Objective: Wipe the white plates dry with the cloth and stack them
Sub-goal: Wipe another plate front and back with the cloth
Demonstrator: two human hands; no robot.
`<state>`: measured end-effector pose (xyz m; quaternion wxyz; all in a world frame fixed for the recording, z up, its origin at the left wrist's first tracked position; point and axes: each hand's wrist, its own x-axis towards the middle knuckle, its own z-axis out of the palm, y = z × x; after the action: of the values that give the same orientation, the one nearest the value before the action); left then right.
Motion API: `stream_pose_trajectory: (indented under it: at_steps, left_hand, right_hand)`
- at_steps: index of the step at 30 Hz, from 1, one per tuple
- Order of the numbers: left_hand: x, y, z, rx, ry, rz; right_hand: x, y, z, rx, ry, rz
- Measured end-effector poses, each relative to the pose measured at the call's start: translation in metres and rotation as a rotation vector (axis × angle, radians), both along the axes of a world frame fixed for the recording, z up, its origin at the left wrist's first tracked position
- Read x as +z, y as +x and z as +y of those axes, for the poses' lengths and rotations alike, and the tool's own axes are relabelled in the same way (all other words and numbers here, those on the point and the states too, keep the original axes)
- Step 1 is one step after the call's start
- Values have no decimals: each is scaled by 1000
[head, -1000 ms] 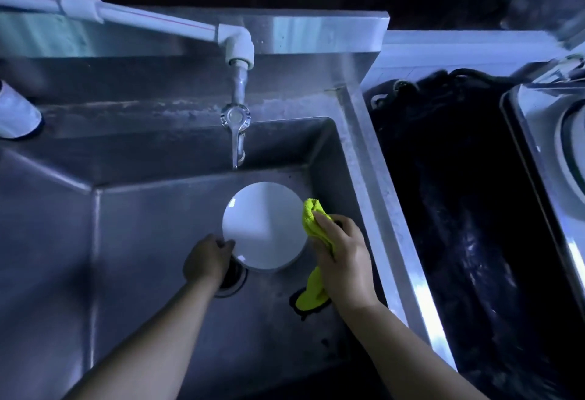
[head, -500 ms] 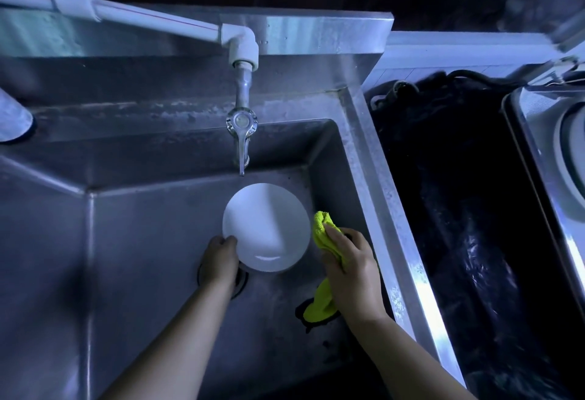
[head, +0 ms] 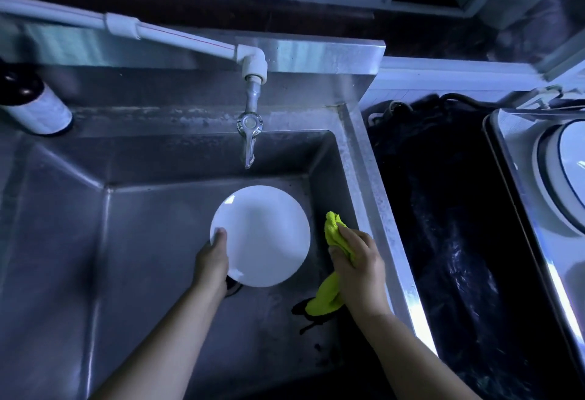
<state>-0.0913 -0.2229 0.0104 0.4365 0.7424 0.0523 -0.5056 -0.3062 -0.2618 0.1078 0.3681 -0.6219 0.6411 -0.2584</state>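
A round white plate (head: pixel 264 235) is held over the steel sink (head: pixel 142 241), below the tap. My left hand (head: pixel 212 257) grips its left rim, thumb on the upper face and fingers underneath. To the right of the plate, a small gap away, my right hand (head: pixel 357 263) holds a bunched yellow-green cloth (head: pixel 335 232). One end of the cloth sticks up past my fingers and the other end hangs below my wrist. More white plates (head: pixel 566 178) lie in a steel tray at the far right.
A metal tap (head: pixel 250 133) on a white pipe hangs just behind the plate. A bottle (head: pixel 34 105) stands on the sink's back ledge at left. A dark bin lined with black plastic (head: pixel 449 241) sits between the sink and the steel tray (head: pixel 519 197).
My left hand has slid further onto the plate's rim and lifted it off the sink floor. My right hand with the cloth has drifted slightly right of the plate.
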Motion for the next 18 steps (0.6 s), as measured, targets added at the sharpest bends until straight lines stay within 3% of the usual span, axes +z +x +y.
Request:
stream_pose_trajectory:
  at_steps: [2,11,18]
  left_hand:
    - [23,2,15,31,-51,-1]
    - [153,-24,69,-83,-338,-472]
    - [277,-42,88,-234,-533,-874]
  right_hand:
    - [7,-1,-6,-22,34,-25]
    - [57,0,-10,96,187,-237]
    - [149,-11,-8,155,-21,-503]
